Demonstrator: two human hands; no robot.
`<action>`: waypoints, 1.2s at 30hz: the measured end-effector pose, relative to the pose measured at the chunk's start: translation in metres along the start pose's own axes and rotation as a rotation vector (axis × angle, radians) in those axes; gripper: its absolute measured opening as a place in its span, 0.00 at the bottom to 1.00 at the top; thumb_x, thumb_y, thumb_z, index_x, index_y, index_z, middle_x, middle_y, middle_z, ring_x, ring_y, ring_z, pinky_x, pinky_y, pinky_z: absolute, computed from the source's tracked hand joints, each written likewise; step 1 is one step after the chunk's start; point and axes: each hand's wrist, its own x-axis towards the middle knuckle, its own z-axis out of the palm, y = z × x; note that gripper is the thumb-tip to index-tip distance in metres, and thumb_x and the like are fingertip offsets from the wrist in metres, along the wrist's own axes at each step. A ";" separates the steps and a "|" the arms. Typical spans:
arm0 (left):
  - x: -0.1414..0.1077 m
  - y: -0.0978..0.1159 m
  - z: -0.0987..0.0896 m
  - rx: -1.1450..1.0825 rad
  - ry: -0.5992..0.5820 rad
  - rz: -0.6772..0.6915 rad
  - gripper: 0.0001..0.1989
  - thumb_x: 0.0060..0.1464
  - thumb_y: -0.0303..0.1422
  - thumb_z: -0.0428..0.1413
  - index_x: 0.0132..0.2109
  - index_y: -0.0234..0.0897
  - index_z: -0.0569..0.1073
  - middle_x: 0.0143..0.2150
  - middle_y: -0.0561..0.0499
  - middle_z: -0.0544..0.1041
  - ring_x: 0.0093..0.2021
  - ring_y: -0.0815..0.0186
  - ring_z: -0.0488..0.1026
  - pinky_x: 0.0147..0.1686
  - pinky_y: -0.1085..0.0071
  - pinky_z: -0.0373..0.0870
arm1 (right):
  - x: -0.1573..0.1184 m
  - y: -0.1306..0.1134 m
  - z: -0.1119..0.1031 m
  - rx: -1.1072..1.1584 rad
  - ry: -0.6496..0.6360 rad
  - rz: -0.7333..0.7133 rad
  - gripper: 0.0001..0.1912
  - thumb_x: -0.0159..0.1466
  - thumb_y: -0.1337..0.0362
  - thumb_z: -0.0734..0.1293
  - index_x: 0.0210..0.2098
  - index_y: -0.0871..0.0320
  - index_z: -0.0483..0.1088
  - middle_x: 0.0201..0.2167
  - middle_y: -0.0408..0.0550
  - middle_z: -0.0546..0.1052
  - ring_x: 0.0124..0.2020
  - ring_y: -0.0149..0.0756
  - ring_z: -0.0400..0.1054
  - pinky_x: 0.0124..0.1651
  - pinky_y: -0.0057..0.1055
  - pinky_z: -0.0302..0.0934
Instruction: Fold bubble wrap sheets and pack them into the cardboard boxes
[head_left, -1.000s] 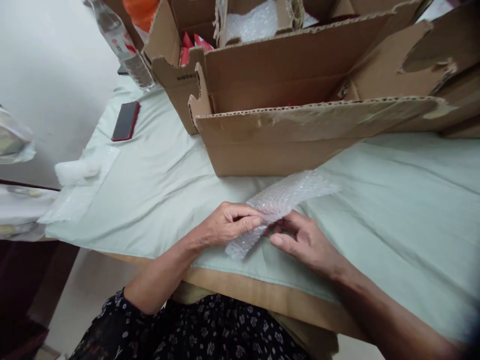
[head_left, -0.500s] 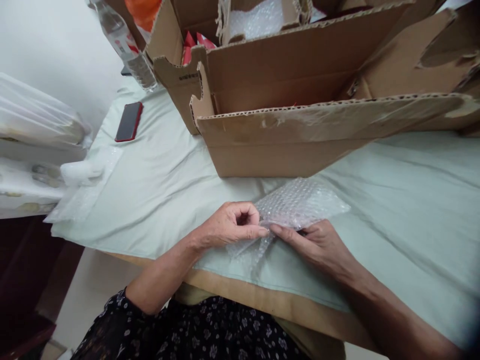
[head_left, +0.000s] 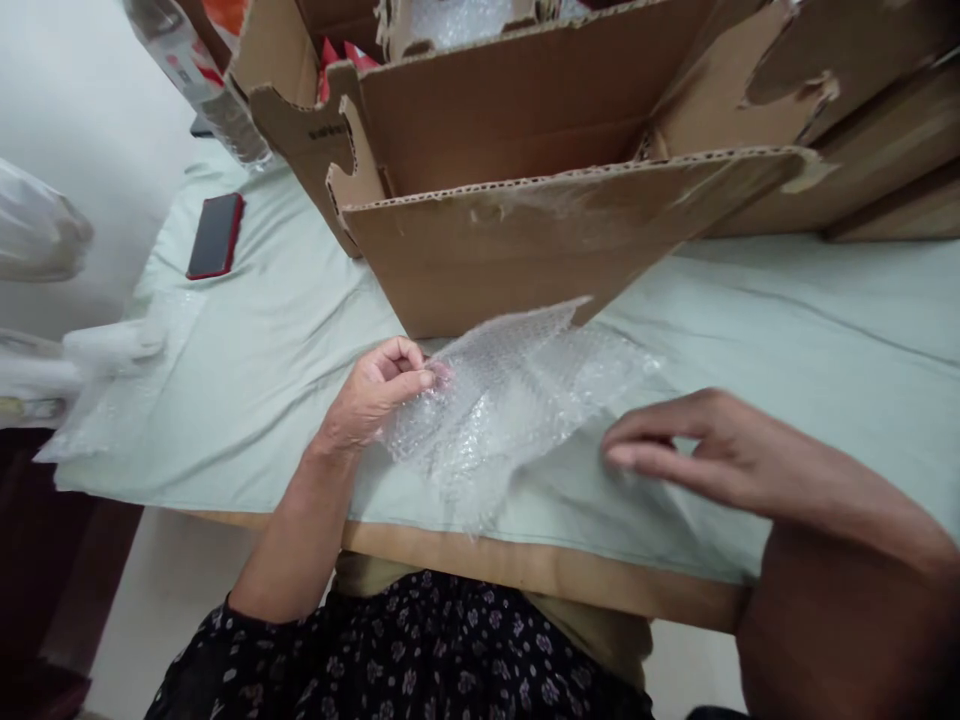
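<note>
A crumpled sheet of clear bubble wrap (head_left: 510, 390) spreads in front of me, one corner standing up against the cardboard box. My left hand (head_left: 382, 390) pinches its left edge between thumb and fingers. To the right of the wrap, apart from it, is my right hand (head_left: 690, 445), with the thumb close to the curled fingers. Whether anything thin sits between those fingertips I cannot make out.
An open cardboard box (head_left: 517, 250) with ragged flaps stands just beyond the wrap. A red-edged phone (head_left: 215, 236), a plastic bottle (head_left: 199, 80) and a white roll (head_left: 112, 342) lie or stand to the left. Pale green cloth (head_left: 292, 300) covers the table.
My right hand has come off the bubble wrap and moved right. My left hand still holds the wrap, which is now spread wider. The view has shifted right.
</note>
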 end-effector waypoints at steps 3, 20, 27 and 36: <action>-0.001 -0.003 0.000 0.033 -0.038 0.006 0.18 0.47 0.39 0.72 0.33 0.39 0.70 0.31 0.52 0.82 0.38 0.64 0.82 0.42 0.68 0.76 | 0.002 0.003 -0.005 0.000 0.393 0.020 0.18 0.63 0.47 0.74 0.29 0.56 0.80 0.25 0.47 0.79 0.25 0.32 0.69 0.30 0.31 0.64; -0.001 0.003 -0.009 0.337 0.063 0.118 0.16 0.47 0.35 0.69 0.42 0.36 0.77 0.29 0.54 0.77 0.28 0.71 0.72 0.29 0.73 0.67 | 0.026 0.026 0.017 -0.220 0.216 -0.029 0.20 0.56 0.51 0.73 0.44 0.55 0.79 0.33 0.46 0.79 0.29 0.35 0.69 0.35 0.34 0.64; -0.010 0.015 -0.024 0.442 -0.024 0.009 0.32 0.47 0.47 0.71 0.56 0.36 0.76 0.32 0.51 0.79 0.33 0.64 0.76 0.34 0.69 0.68 | 0.032 0.025 0.025 -0.162 0.351 0.014 0.16 0.60 0.50 0.68 0.26 0.56 0.73 0.25 0.45 0.73 0.28 0.34 0.63 0.32 0.33 0.57; -0.007 0.001 -0.017 0.616 0.090 0.147 0.29 0.51 0.32 0.61 0.60 0.32 0.73 0.26 0.58 0.72 0.25 0.69 0.65 0.28 0.70 0.61 | 0.017 0.021 -0.003 -0.330 0.039 0.196 0.28 0.59 0.42 0.70 0.17 0.56 0.61 0.18 0.41 0.60 0.23 0.29 0.52 0.26 0.30 0.47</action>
